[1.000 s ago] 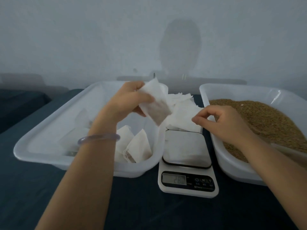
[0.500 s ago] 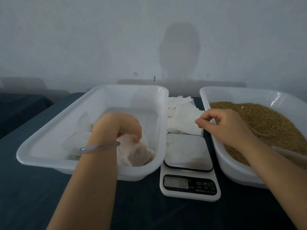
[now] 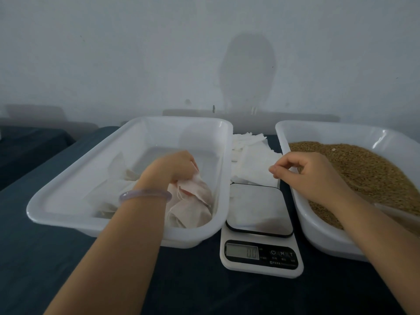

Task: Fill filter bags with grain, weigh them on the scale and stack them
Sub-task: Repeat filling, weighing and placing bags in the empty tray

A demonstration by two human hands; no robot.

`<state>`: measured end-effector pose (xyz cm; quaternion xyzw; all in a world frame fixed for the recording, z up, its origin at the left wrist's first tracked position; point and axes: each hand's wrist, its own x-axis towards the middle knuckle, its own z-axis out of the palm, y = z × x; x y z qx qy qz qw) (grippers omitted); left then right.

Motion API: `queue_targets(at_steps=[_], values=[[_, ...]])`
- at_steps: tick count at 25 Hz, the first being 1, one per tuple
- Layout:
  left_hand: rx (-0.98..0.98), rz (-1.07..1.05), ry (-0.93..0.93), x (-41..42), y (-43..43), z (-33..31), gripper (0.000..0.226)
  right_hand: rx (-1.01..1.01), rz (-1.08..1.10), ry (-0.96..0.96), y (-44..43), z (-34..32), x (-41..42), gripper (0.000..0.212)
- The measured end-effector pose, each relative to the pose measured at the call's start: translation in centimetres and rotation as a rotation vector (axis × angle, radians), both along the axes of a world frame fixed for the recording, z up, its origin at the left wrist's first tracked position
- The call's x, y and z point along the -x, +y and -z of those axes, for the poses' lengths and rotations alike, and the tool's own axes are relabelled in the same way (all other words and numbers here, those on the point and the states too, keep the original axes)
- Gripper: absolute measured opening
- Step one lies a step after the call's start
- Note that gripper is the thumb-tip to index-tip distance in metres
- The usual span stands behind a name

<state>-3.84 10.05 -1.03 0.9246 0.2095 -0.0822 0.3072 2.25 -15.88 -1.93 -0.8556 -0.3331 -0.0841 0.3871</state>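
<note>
My left hand [image 3: 172, 168] is down inside the left white tray [image 3: 68, 192], its curled fingers holding a filled filter bag [image 3: 195, 189] on top of several other filled bags [image 3: 188, 212] at the tray's near right corner. My right hand [image 3: 304, 172] hovers over the gap between the scale and the grain tray, thumb and forefinger nearly touching above the heap of empty filter bags [image 3: 252, 160]; I cannot see whether they pinch one. The scale [image 3: 259, 210] stands between the trays with a bare platform. Brown grain [image 3: 363, 169] fills the right white tray [image 3: 318, 237].
Everything stands on a dark blue cloth-covered table [image 3: 45, 258] against a pale wall. A pale scoop handle [image 3: 400, 212] lies in the grain behind my right forearm. A clear bangle [image 3: 145, 194] circles my left wrist.
My left hand carried the filled bag from above the scale down into the left tray and set it on the pile. My right hand has stayed near the empty bags.
</note>
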Motion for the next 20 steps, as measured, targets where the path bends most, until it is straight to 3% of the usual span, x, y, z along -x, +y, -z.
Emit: queue_targets(at_steps=[3, 7, 11, 15, 17, 20], values=[[-0.024, 0.004, 0.044, -0.5, -0.1, 1.1, 0.013, 0.013, 0.0, 0.0, 0.0, 0.0, 0.0, 0.013], [-0.049, -0.051, 0.045, -0.8, 0.2, 1.5, 0.03, 0.021, 0.008, 0.019, 0.0, 0.0, 0.0, 0.011], [-0.136, -0.135, -0.054, -0.7, 0.7, 1.5, 0.047, 0.028, 0.007, 0.011, 0.1, 0.0, 0.0, 0.012], [-0.329, -0.182, -0.295, -0.8, 0.6, 0.9, 0.048, 0.03, 0.021, 0.015, 0.1, 0.1, -0.1, 0.012], [-0.23, -0.093, -0.494, -1.0, -0.1, 0.5, 0.054, 0.07, 0.018, 0.028, 0.2, 0.2, -0.2, 0.012], [0.08, 0.285, -0.7, -0.7, -3.0, 0.1, 0.043, 0.336, 0.031, -0.042, 1.1, 0.3, -0.4, 0.011]])
